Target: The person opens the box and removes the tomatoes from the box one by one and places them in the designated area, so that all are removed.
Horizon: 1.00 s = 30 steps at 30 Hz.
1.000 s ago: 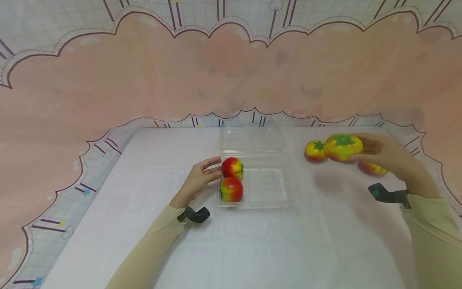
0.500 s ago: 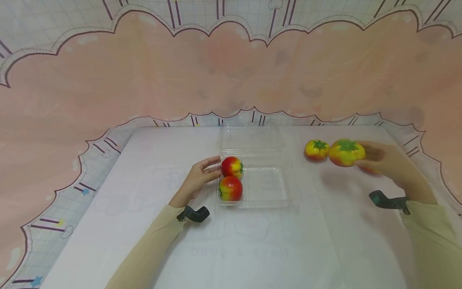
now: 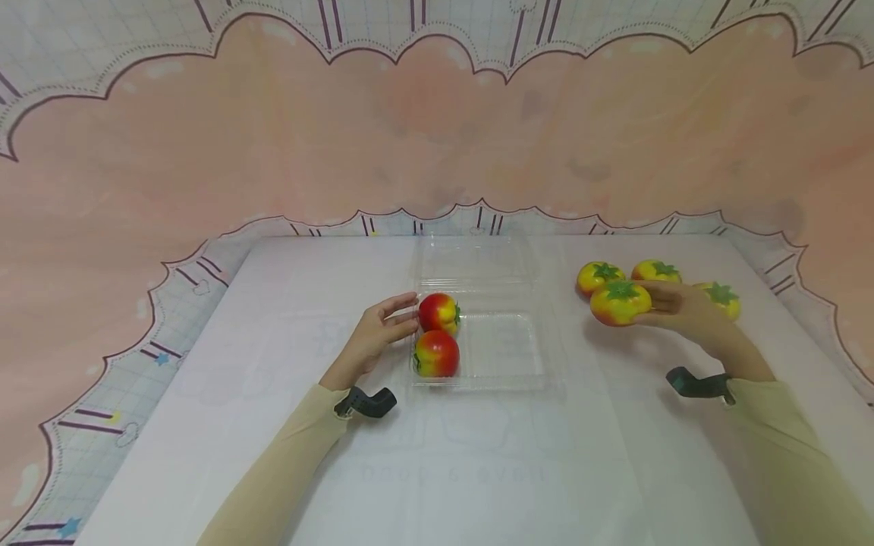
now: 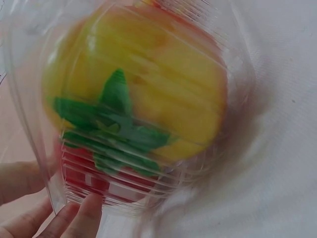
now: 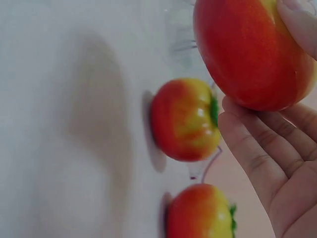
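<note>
My right hand (image 3: 683, 309) pinches a yellow-red persimmon with a green calyx (image 3: 620, 304) between thumb and fingers, held above the table. In the right wrist view the persimmon's red underside (image 5: 247, 54) faces the camera. Three others rest close by: one at the left (image 3: 599, 277), one behind (image 3: 657, 271), one partly hidden by the hand (image 3: 724, 299). My left hand (image 3: 372, 334) touches the left side of a clear plastic box (image 3: 501, 385) with extended fingers. Two persimmons, far (image 3: 437, 313) and near (image 3: 437, 354), sit along its left side.
The box's clear lid (image 3: 474, 259) lies folded back at the far side. White cloth (image 3: 478, 470) covers the table under everything. A printed curtain (image 3: 437, 136) stands behind the table's far edge. A dark camera mount sits on each wrist.
My right hand, with the persimmon in it, shifts slightly right, then left and toward me. The persimmons behind and beside it show more now. My left hand stays where it was.
</note>
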Available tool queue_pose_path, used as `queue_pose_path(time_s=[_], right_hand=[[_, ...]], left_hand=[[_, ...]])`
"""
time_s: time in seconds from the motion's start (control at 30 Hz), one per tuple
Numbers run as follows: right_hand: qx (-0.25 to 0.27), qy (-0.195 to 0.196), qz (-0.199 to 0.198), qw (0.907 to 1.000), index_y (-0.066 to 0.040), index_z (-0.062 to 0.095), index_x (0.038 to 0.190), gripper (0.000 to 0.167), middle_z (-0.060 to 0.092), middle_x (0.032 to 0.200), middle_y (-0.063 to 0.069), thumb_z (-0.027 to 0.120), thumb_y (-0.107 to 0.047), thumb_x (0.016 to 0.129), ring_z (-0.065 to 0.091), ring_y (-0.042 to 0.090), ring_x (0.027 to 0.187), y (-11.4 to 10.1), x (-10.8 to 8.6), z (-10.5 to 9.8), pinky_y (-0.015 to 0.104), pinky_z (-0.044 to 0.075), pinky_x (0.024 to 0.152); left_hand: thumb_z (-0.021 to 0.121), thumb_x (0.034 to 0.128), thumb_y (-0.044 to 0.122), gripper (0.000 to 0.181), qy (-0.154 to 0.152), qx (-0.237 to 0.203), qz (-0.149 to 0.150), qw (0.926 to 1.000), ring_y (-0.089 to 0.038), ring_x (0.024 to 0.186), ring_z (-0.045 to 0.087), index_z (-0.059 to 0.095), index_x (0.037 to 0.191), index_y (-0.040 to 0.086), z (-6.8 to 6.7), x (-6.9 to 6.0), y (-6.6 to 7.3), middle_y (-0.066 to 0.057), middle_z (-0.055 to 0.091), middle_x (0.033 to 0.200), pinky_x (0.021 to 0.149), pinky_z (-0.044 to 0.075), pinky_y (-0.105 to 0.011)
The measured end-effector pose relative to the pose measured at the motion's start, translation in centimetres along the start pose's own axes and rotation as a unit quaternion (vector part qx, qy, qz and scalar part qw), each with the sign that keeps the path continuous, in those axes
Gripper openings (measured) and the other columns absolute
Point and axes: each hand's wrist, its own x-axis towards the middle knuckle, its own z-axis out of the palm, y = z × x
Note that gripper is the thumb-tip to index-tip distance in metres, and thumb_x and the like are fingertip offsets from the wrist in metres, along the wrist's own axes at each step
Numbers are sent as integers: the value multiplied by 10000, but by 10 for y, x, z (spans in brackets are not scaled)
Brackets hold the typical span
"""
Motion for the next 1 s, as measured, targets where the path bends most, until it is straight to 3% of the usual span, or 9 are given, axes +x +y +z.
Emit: queue_pose_path(time_s=[0.07,0.27,0.57,0.8,1.0], right_hand=[[120,-114,96,9998,-7,302,1450,758,339,1460,285,652,-347,870,365,473,1308,-1,4,4,606,347,1033],[72,-337,-64,9994,19,311,1434,724,376,1427,304,644,-312,883,386,481,1287,1,10,12,652,314,1042],[145,-495,227,9984,5,301,1444,799,371,1440,282,652,-406,855,367,458,1311,4,19,23,601,336,1060],[166,-439,23,9989,30,351,1410,716,426,1407,279,653,-334,873,427,443,1281,8,23,27,553,364,1056],[-77,-556,-2,9984,-10,381,1403,726,438,1400,272,658,-396,854,404,450,1294,14,26,30,610,326,1061]], left_hand=[[588,907,54,545,-1,5,-3,10000,-319,1314,453,394,1416,56,0,0,0,-156,400,1464,988,459,-349],[590,905,50,547,4,25,2,10000,-319,1311,457,394,1416,53,0,0,0,-157,402,1462,983,463,-342],[592,903,48,551,18,55,2,10000,-317,1312,457,393,1417,55,0,0,0,-157,401,1463,987,459,-352],[585,905,40,553,-21,44,36,10000,-322,1315,453,384,1420,45,-1,0,0,-163,397,1462,989,455,-355],[585,909,57,553,0,62,-19,10000,-318,1321,447,381,1423,52,0,-1,1,-155,391,1470,997,450,-366]])
